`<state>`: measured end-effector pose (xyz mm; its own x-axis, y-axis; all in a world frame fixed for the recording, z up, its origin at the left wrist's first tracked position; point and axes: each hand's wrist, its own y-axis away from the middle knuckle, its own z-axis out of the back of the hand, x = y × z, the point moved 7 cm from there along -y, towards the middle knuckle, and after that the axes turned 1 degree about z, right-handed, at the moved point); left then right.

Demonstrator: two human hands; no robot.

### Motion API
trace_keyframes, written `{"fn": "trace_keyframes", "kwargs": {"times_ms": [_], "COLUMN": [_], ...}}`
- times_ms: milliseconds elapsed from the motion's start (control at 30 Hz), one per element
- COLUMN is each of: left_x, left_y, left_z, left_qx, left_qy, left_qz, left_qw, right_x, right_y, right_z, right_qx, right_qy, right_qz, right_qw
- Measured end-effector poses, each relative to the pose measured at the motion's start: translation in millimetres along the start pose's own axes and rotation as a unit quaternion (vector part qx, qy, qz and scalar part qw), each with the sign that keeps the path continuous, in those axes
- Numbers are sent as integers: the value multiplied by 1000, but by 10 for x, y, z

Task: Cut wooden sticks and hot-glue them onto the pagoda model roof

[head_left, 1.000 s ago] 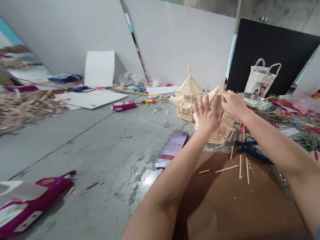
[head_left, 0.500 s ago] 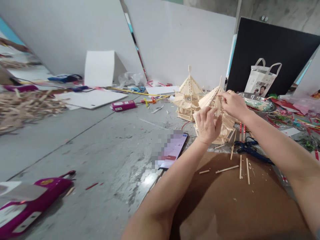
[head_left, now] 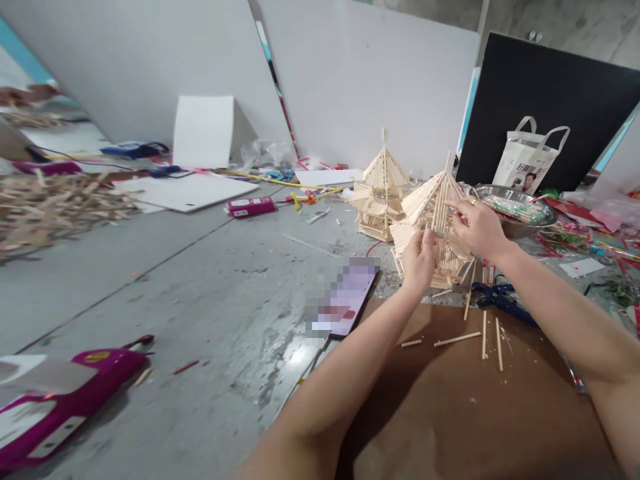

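Note:
A small pavilion model [head_left: 423, 197] built of thin wooden sticks, with a pointed roof and a spike on top, stands in front of me. My left hand [head_left: 419, 261] is at the lower edge of its roof, thumb and fingers pinched together. Whatever lies in that pinch is too small to make out. Higher up, on the right side of the roof, my right hand [head_left: 479, 225] has its fingers drawn together close to the roof sticks; what they hold, if anything, is unclear. Behind it to the left stands a second stick pavilion [head_left: 384, 173].
Loose sticks [head_left: 457, 339] lie on a brown board [head_left: 480, 413]. Dark blue pliers [head_left: 505, 300] rest beneath my right forearm. A phone [head_left: 350, 300] lies left of my left arm. A metal tray [head_left: 545, 215], a magenta device [head_left: 100, 373] and a stick pile [head_left: 60, 207] surround the workspace.
My left hand has turned and its spread fingers have closed into a pinch at the roof's edge. My right hand has moved slightly down and right from near the roof's peak.

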<state>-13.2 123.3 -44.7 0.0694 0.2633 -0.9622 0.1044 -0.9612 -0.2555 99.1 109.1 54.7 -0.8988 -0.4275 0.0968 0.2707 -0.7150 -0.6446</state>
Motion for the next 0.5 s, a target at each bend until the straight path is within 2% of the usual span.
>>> {"fn": "trace_keyframes", "kwargs": {"times_ms": [100, 267, 500], "left_x": [-7, -22, -76], "left_y": [-71, -156, -185], "left_z": [-49, -88, -91], "left_qx": [26, 46, 56], "left_qy": [50, 95, 79], "left_qz": [20, 38, -2], "left_qw": [998, 994, 995], "right_x": [42, 120, 26], "right_y": [82, 181, 228], "right_z": [-18, -100, -239], "right_qx": [-7, -6, 23], "right_qy": [54, 132, 139], "right_qz": [28, 153, 159], "right_qw": [998, 979, 977]}}
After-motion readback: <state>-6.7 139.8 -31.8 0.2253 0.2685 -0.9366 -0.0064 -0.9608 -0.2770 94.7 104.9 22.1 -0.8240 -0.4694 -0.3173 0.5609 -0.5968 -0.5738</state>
